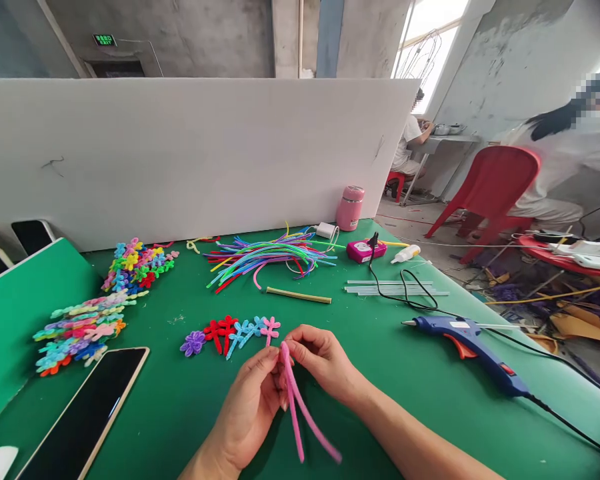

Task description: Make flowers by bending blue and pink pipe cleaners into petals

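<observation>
A pink pipe cleaner (296,407), bent double, is pinched at its fold between my two hands. Thumb and fingers of my left hand (253,393) close on it from the left, while my right hand (325,360) grips the same bend from the right. Both loose ends hang down toward me, slightly apart. Just beyond my fingers lies a row of finished pipe-cleaner flowers: a purple flower (193,343), red ones (221,332), light blue ones (245,333) and a pink one (270,328).
Loose pipe cleaners (275,260) lie at the back, near a pink bottle (351,208). A blue glue gun (470,347) with its black cord rests right, below clear glue sticks (395,288). Left are flower piles (85,327) and a phone (90,420). A person sits beyond a red chair (500,180).
</observation>
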`<state>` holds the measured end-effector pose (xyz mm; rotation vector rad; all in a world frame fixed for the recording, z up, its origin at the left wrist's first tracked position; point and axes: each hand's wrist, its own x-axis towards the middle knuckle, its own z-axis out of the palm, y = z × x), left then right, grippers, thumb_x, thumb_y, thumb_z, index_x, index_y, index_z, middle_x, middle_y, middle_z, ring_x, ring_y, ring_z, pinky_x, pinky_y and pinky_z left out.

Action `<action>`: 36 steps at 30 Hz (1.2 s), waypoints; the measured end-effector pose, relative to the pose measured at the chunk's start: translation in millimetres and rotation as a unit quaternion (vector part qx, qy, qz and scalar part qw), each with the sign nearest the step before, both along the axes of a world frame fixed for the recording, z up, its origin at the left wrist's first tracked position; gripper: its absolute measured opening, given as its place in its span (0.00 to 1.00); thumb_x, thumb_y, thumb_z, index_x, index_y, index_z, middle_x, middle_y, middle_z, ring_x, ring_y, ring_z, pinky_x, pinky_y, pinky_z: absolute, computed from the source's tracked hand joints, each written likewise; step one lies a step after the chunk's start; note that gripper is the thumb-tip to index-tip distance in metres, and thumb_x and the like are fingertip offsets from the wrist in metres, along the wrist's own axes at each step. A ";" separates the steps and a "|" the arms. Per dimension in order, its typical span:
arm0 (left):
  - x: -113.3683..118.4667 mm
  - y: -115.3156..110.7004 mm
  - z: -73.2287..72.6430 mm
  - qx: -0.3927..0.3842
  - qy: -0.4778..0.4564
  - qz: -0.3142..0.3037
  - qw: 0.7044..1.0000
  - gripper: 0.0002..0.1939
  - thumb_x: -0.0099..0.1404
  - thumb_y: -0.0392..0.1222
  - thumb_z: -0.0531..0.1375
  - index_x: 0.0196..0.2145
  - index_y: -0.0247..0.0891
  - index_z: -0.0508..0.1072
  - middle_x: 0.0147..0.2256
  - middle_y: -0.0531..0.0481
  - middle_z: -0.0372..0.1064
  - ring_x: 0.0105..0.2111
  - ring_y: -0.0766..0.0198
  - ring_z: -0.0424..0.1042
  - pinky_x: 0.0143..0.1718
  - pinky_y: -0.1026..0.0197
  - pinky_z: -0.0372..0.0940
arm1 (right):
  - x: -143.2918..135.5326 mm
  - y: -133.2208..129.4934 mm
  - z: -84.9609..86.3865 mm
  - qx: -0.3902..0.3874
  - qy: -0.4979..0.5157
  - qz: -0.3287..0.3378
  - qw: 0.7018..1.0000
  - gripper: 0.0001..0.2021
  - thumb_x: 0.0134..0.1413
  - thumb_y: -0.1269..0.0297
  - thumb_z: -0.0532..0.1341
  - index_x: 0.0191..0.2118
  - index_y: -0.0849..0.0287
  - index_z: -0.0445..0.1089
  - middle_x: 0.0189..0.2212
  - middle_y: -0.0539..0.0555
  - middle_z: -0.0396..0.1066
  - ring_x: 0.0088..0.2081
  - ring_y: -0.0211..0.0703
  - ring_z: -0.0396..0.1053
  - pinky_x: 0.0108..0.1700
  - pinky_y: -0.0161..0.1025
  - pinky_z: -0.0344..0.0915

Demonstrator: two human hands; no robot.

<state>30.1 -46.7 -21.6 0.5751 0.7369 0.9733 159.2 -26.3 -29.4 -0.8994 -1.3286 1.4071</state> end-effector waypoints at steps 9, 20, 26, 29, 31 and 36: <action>0.3 1.4 -1.6 0.006 0.016 0.007 1.000 0.05 0.55 0.37 0.59 0.24 0.34 0.69 0.20 0.55 0.58 0.20 0.73 0.55 0.23 0.68 0.54 | -3.2 0.5 -4.2 -0.029 -0.037 -0.014 0.999 0.16 0.48 0.52 0.56 0.27 0.63 0.65 0.20 0.47 0.60 0.22 0.31 0.55 0.25 0.30 0.54; 4.4 -1.3 -0.6 0.089 0.183 0.035 0.978 0.07 0.50 0.38 0.61 0.29 0.35 0.68 0.22 0.56 0.60 0.20 0.73 0.58 0.23 0.68 0.55 | -4.2 0.7 -8.4 -0.008 -0.084 -0.030 0.996 0.14 0.52 0.56 0.52 0.27 0.62 0.65 0.21 0.49 0.61 0.23 0.33 0.58 0.25 0.30 0.56; -2.3 3.3 -5.6 0.127 0.261 0.144 0.946 0.08 0.50 0.40 0.60 0.30 0.36 0.69 0.20 0.57 0.60 0.19 0.72 0.55 0.20 0.69 0.52 | -0.7 -6.2 2.6 0.093 -0.205 -0.075 0.971 0.11 0.51 0.63 0.53 0.38 0.62 0.66 0.20 0.47 0.58 0.22 0.32 0.55 0.24 0.30 0.54; -5.0 3.9 -5.5 0.149 0.299 0.203 0.921 0.09 0.51 0.42 0.60 0.30 0.36 0.69 0.23 0.55 0.63 0.21 0.70 0.59 0.22 0.68 0.54 | 0.2 -10.7 6.1 0.174 -0.309 -0.056 0.933 0.08 0.48 0.65 0.56 0.35 0.60 0.68 0.19 0.46 0.57 0.22 0.32 0.54 0.23 0.30 0.52; -4.9 2.2 -3.7 0.166 0.321 0.204 0.910 0.08 0.52 0.43 0.60 0.30 0.37 0.69 0.25 0.54 0.64 0.24 0.68 0.62 0.24 0.68 0.56 | -1.2 -12.5 5.1 0.215 -0.356 -0.033 0.909 0.06 0.45 0.68 0.58 0.32 0.60 0.69 0.20 0.47 0.58 0.22 0.32 0.54 0.23 0.30 0.51; -2.4 -3.5 0.7 0.206 0.312 0.174 0.911 0.10 0.54 0.43 0.59 0.35 0.40 0.67 0.31 0.52 0.66 0.32 0.65 0.65 0.33 0.66 0.59 | -3.3 -8.4 -0.8 0.155 -0.274 -0.043 0.948 0.06 0.48 0.67 0.55 0.26 0.62 0.67 0.19 0.47 0.57 0.21 0.31 0.52 0.23 0.30 0.49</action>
